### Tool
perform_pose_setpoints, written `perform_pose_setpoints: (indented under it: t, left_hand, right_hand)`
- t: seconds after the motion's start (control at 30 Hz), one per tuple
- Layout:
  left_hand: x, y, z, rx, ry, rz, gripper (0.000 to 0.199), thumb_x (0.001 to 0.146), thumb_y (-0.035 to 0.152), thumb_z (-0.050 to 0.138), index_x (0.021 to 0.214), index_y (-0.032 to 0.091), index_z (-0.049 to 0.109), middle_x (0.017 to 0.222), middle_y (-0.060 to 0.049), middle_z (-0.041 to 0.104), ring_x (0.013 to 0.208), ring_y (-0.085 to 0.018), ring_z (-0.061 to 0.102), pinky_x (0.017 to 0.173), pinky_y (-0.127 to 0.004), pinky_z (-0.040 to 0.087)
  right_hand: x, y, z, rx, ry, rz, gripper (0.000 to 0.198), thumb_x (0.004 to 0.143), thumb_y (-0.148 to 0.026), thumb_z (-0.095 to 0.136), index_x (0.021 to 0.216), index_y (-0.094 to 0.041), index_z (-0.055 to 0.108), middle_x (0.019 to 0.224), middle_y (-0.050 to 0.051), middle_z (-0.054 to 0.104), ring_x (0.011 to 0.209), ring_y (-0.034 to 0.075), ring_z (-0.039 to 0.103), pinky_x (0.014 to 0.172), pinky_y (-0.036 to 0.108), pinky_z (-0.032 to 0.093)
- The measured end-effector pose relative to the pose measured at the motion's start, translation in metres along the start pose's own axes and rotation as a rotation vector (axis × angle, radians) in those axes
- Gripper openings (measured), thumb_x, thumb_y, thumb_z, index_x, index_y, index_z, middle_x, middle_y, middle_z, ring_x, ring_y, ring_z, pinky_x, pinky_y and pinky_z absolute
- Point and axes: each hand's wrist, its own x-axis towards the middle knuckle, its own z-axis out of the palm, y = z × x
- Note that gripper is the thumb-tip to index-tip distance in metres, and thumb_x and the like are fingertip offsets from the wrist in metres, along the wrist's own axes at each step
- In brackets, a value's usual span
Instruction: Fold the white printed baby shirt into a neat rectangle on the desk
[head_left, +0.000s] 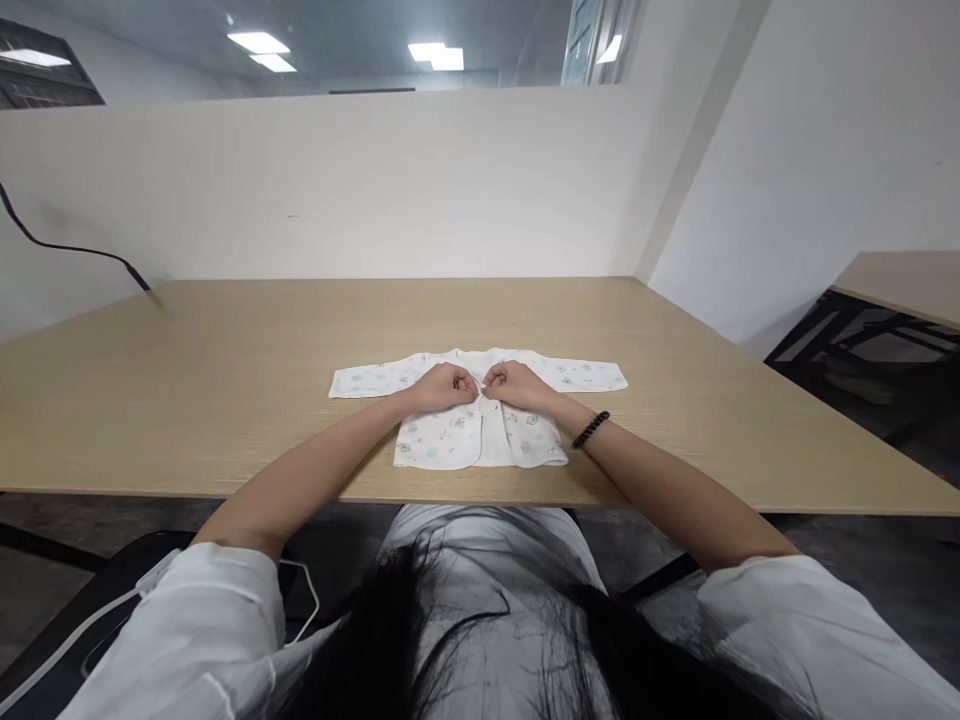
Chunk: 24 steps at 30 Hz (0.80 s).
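Note:
A small white baby jacket with a pale printed pattern lies spread on the table, its sleeves stretched out to both sides. Its front edges part below the chest, showing the plain inside of the back. My left hand is closed in a pinch on the front edge at the upper middle. Just to the right, my right hand pinches the opposite front edge, with a black beaded bracelet on that wrist. The fingertips of both hands nearly meet. Whatever small fastening may be between them is too small to make out.
The wooden table ends at a low white partition at the back. A black cable hangs over the table's left rear corner. Another table stands at the right, and a white cord runs by my left side.

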Motion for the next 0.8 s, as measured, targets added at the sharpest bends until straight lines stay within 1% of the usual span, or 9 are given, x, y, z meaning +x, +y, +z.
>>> perform_pose_setpoints:
  t: [0.1,0.23,0.3,0.37,0.43,0.5,0.6,0.7,0.8]
  left_hand:
    - [0.001,0.0,-0.003,-0.052,-0.049,-0.004,0.015,0.068,0.027,0.072,0.076,0.015,0.075,0.058,0.002,0.059,0.054,-0.009,0.048,0.054,-0.023,0.037]
    - [0.002,-0.001,-0.006,-0.096,-0.087,-0.019,0.018,0.069,0.03,0.075,0.078,0.014,0.075,0.056,0.003,0.057,0.051,-0.008,0.045,0.051,-0.023,0.034]
    - [0.002,-0.002,-0.006,-0.111,-0.103,-0.026,0.02,0.069,0.031,0.076,0.079,0.014,0.075,0.056,0.002,0.057,0.051,-0.008,0.044,0.051,-0.023,0.033]
    - [0.002,-0.002,-0.007,-0.124,-0.116,-0.031,0.022,0.07,0.033,0.076,0.08,0.014,0.075,0.058,0.002,0.057,0.052,-0.008,0.045,0.051,-0.023,0.033]
    - [0.002,-0.002,-0.007,-0.132,-0.125,-0.034,0.023,0.07,0.035,0.076,0.08,0.014,0.075,0.061,0.001,0.059,0.054,-0.008,0.046,0.052,-0.023,0.034]
    - [0.002,-0.002,-0.007,-0.133,-0.129,-0.036,0.023,0.07,0.036,0.076,0.077,0.014,0.074,0.063,0.0,0.06,0.055,-0.009,0.047,0.052,-0.023,0.034]
    - [0.002,-0.002,-0.008,-0.124,-0.133,-0.037,0.022,0.069,0.035,0.076,0.073,0.014,0.072,0.062,0.001,0.059,0.056,-0.009,0.047,0.053,-0.023,0.036]
    - [0.001,-0.002,-0.009,-0.11,-0.139,-0.039,0.02,0.068,0.034,0.075,0.073,0.014,0.072,0.061,0.001,0.059,0.057,-0.01,0.048,0.053,-0.023,0.036]
    - [0.001,-0.002,-0.01,-0.091,-0.141,-0.051,0.018,0.069,0.032,0.071,0.072,0.014,0.072,0.06,0.0,0.059,0.054,-0.009,0.045,0.051,-0.023,0.032]
  right_hand:
    - [0.001,0.001,0.0,0.027,-0.014,-0.02,0.01,0.068,-0.017,0.066,0.077,-0.016,0.07,0.069,0.001,0.067,0.067,0.014,0.059,0.059,0.023,0.039]
    - [0.001,0.002,-0.004,0.065,-0.063,-0.041,0.01,0.069,-0.019,0.064,0.075,-0.016,0.071,0.066,0.0,0.065,0.062,0.013,0.055,0.057,0.024,0.038]
    - [0.0,0.004,-0.007,0.084,-0.103,-0.059,0.011,0.07,-0.022,0.061,0.07,-0.016,0.07,0.061,-0.001,0.062,0.057,0.012,0.05,0.054,0.024,0.035]
    - [0.001,0.005,-0.01,0.102,-0.146,-0.077,0.015,0.072,-0.025,0.06,0.063,-0.016,0.067,0.056,-0.002,0.056,0.052,0.01,0.044,0.051,0.024,0.031]
    - [0.001,0.007,-0.012,0.122,-0.175,-0.089,0.018,0.073,-0.028,0.059,0.061,-0.016,0.066,0.053,-0.003,0.053,0.05,0.009,0.04,0.049,0.025,0.029]
    - [0.001,0.007,-0.011,0.144,-0.182,-0.091,0.017,0.072,-0.029,0.061,0.064,-0.016,0.068,0.055,-0.003,0.055,0.051,0.009,0.041,0.05,0.025,0.03]
    - [0.002,0.007,-0.007,0.174,-0.156,-0.079,0.014,0.069,-0.028,0.066,0.071,-0.015,0.071,0.061,-0.001,0.062,0.056,0.011,0.048,0.053,0.024,0.033]
    - [0.003,0.006,-0.002,0.188,-0.119,-0.057,0.011,0.066,-0.024,0.07,0.072,-0.014,0.071,0.064,0.001,0.065,0.06,0.012,0.053,0.055,0.024,0.037]
    - [0.003,0.005,0.001,0.188,-0.099,-0.034,0.01,0.065,-0.022,0.073,0.07,-0.014,0.07,0.062,0.0,0.064,0.059,0.012,0.054,0.054,0.024,0.037]
